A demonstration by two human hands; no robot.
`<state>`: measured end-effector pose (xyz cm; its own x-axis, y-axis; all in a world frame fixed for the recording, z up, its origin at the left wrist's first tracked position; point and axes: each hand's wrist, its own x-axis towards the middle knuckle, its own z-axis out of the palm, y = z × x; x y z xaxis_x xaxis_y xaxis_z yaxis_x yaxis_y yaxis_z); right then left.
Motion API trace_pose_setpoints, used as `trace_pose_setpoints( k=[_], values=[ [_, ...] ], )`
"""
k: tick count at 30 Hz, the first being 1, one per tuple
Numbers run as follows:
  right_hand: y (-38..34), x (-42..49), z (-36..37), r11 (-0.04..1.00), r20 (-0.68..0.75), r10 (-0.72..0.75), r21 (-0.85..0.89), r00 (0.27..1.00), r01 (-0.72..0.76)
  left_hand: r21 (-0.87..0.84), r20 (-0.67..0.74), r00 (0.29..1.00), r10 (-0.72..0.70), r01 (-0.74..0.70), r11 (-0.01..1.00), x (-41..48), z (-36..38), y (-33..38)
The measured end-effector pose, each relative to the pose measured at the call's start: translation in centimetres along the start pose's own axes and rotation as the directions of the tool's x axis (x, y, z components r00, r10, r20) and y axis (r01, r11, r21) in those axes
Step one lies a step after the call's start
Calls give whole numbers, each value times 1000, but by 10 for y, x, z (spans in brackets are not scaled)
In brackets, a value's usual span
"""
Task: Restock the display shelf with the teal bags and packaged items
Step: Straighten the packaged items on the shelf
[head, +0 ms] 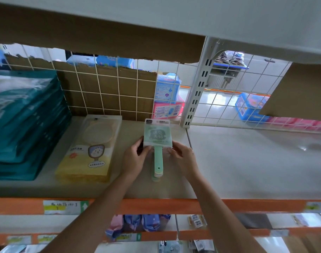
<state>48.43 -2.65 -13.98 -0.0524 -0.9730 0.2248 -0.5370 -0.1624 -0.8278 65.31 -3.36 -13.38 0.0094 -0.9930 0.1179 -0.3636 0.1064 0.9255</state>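
Left hand (pixel 136 158), right hand (pixel 183 157) — packs (pixel 158 136) front-to-back, handles-near

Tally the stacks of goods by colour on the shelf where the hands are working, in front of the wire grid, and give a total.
Teal bag stack: 1
Yellow pack stack: 1
Green pack stack, gripped by the left hand and the right hand: 1
Total: 3
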Motion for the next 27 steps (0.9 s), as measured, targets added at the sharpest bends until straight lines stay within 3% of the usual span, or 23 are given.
trace_pose_setpoints(
  k=[5,14,18,27],
  values=[
    [5,-3,0,1000,40,10,20,999,-11,22,86,996,12,-14,1000,1,-6,-3],
    [4,2,0,958,54,8,-288,998,7,345,107,993,57,-91,934,3,-11,-3],
    [10,2,1,931,46,24,-364,999,-6,384,125,991,48,-93,919,5,-12,-3],
    [6,2,2,936,26,-3,-352,1000,12,382,131,990,61,-107,918,2,-16,3]
  ],
)
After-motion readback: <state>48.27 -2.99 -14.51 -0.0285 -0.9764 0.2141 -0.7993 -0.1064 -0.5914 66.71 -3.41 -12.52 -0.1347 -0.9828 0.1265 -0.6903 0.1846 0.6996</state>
